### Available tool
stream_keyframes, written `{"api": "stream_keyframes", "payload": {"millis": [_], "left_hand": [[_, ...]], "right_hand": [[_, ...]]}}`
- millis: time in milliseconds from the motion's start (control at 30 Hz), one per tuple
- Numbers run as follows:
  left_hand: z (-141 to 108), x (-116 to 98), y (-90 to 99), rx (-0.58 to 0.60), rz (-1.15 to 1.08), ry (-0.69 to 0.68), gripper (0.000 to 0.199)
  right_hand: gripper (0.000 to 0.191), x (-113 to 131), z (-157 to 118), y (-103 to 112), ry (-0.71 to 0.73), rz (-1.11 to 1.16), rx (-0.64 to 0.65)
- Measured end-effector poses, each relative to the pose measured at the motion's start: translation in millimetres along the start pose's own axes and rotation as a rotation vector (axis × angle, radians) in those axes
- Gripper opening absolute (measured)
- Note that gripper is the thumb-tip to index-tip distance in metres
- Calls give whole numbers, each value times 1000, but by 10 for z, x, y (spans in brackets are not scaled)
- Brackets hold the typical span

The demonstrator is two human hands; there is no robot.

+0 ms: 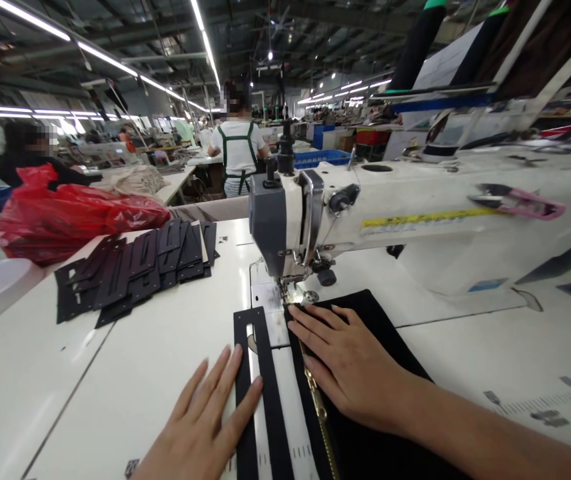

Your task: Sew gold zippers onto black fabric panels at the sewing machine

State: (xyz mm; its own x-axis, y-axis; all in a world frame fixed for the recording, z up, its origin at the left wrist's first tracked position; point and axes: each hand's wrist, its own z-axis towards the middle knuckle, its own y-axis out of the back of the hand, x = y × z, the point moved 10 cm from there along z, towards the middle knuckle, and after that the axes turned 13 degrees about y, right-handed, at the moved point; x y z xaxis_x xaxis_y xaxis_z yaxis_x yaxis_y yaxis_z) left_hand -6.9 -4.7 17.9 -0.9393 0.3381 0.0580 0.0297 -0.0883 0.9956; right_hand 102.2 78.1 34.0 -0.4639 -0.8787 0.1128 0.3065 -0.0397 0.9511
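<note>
My left hand [208, 413] rests with fingers spread, its fingertips on a long black slotted strip [275, 407] lying on the sewing machine bed. My right hand [350, 360] lies flat on a black fabric piece [370, 313], fingers stretched toward the needle area. Along that fabric's left side runs a gold zipper [318, 400] with its pull showing below my right hand. The fabric's top edge lies close to the presser foot [285, 290] of the white sewing machine [415, 193]. A narrow strip of the white bed shows between the two black pieces.
A pile of black slotted pieces [140, 267] lies at the left, before a red plastic bag [75, 207]. Pink-handled thread snips [525, 200] rest on the machine arm. Thread cones [420, 47] stand upper right. A co-worker [238, 147] stands beyond, another sits at the left.
</note>
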Motion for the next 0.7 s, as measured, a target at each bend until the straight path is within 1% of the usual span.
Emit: {"api": "stream_keyframes", "payload": {"millis": [100,167,233,300,400,433,500,533,567,633,700], "left_hand": [[112,-21,218,1,-96,-19,73],[195,0,277,-31,-153,-2,66],[275,76,265,-97,-197,33,52],[340,195,224,-182,-226,60,45],[421,366,162,-236,-283,68,49],[445,417,165,-246,-316,85,50],[477,461,235,-301,-382,128,50],[487,424,285,-339,-391,129,49],[491,338,343,-390,-376,105,48],[505,53,397,-450,-266,-3,43],[531,-222,358,-460,-108,-101,37]], "right_hand": [[39,-20,-2,-13,9,26,-3],[40,-45,-37,7,14,44,-60],[42,-80,-93,32,15,39,-132],[43,-95,-140,18,29,11,-158],[42,-68,-160,-37,61,-41,-135],[42,-55,-157,-41,62,-55,-134],[42,-21,-140,-25,51,-74,-155],[42,0,-129,-15,43,-75,-167],[42,22,-116,-7,36,-69,-178],[43,71,-91,-5,36,-47,-187],[45,113,-75,-5,52,-28,-188]]}}
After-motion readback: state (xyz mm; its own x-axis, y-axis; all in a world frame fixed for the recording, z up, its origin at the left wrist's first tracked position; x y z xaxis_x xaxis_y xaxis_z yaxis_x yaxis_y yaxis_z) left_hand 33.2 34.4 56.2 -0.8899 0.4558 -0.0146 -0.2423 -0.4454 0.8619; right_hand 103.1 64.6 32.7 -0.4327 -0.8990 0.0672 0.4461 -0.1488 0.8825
